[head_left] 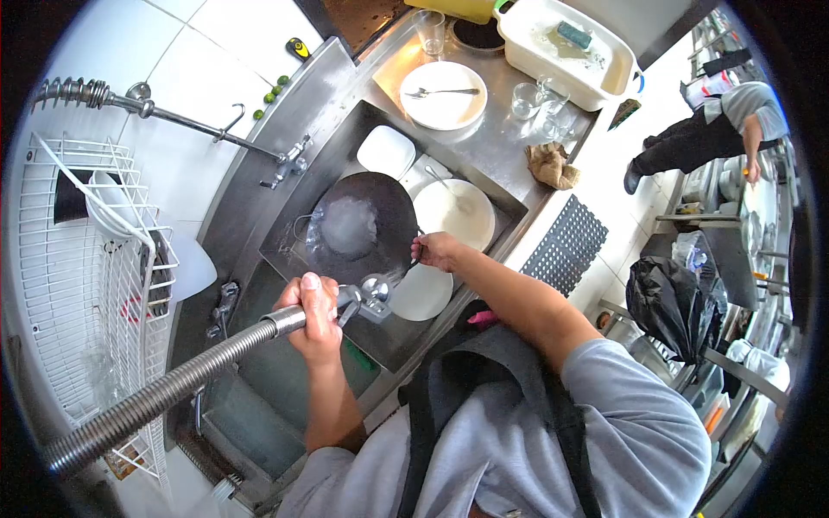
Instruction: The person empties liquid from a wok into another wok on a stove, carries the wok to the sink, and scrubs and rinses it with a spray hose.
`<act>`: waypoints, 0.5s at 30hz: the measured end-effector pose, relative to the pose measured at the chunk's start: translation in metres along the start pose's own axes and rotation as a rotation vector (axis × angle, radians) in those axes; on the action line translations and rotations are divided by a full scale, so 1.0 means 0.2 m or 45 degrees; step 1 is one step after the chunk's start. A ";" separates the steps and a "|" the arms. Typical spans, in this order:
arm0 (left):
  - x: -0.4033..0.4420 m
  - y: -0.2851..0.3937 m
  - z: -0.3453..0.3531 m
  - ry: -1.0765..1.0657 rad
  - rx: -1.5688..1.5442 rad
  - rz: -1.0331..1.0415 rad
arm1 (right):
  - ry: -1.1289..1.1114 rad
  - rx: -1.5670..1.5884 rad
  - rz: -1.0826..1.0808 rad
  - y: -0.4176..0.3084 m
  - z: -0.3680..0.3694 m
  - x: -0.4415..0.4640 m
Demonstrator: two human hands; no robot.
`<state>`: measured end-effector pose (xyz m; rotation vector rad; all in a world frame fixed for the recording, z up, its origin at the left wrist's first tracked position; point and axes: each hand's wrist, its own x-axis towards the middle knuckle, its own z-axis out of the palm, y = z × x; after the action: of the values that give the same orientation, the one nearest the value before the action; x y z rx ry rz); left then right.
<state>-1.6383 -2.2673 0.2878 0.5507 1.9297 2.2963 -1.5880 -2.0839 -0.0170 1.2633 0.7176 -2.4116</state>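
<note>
My left hand [313, 317] is wrapped round the metal spray nozzle [367, 298] at the end of a thick coiled hose [173, 388]. My right hand [438, 250] grips one loop handle of a dark wok [393, 211], which lies in the steel sink with pale water or foam in its middle. Beside the wok, and partly under it, are a round cream plate [471, 216] with a spoon on it and another round white plate [423, 295]. A square white dish [386, 151] sits at the sink's far corner.
White wire rack [82, 259] on the left. On the steel counter are a plate [443, 95] with cutlery, glasses [525, 101], crumpled brown paper [551, 166] and a white tub [518, 52]. Another person [721, 129] stands at the right, beyond a black bag [669, 302].
</note>
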 end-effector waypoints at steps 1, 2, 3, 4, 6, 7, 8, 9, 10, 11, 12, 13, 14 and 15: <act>0.00 0.01 -0.02 0.050 0.061 -0.038 | -0.017 -0.089 -0.013 0.00 0.02 0.00; -0.01 0.01 -0.04 0.073 0.055 -0.025 | -0.033 -0.178 -0.026 0.00 0.05 -0.01; -0.01 0.01 -0.07 0.078 0.061 -0.028 | -0.036 -0.179 -0.018 0.01 0.09 -0.02; -0.01 0.02 -0.10 0.110 0.087 -0.007 | 0.006 -0.255 -0.065 0.02 0.14 -0.03; -0.02 0.03 -0.14 0.182 0.037 0.012 | 0.042 -0.337 -0.105 0.02 0.20 -0.06; -0.03 0.04 -0.15 0.190 0.042 0.011 | 0.046 -0.510 -0.179 0.01 0.23 -0.08; -0.04 0.06 -0.15 0.173 -0.020 -0.001 | 0.049 -0.684 -0.256 0.02 0.22 -0.06; -0.04 0.08 -0.15 0.157 -0.084 -0.013 | 0.045 -0.691 -0.252 0.03 0.21 -0.02; -0.05 0.09 -0.15 0.165 -0.081 -0.012 | 0.000 -0.947 -0.407 0.04 0.20 0.01; -0.07 0.10 -0.15 0.148 -0.057 -0.034 | -0.048 -1.200 -0.564 0.06 0.18 0.07; -0.07 0.10 -0.16 0.128 -0.033 -0.055 | -0.054 -1.203 -0.562 0.07 0.17 0.11; -0.08 0.10 -0.18 0.133 -0.030 -0.056 | -0.089 -1.285 -0.662 0.09 0.15 0.16; -0.09 0.10 -0.20 0.103 0.099 -0.008 | -0.124 -1.366 -0.761 0.10 0.14 0.17; -0.10 0.09 -0.23 0.073 0.229 0.038 | -0.128 -1.365 -0.756 0.10 0.14 0.19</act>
<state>-1.6329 -2.3195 0.2946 0.5383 2.1844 2.1917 -1.6170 -2.1186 -0.0406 0.4938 2.1657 -1.8284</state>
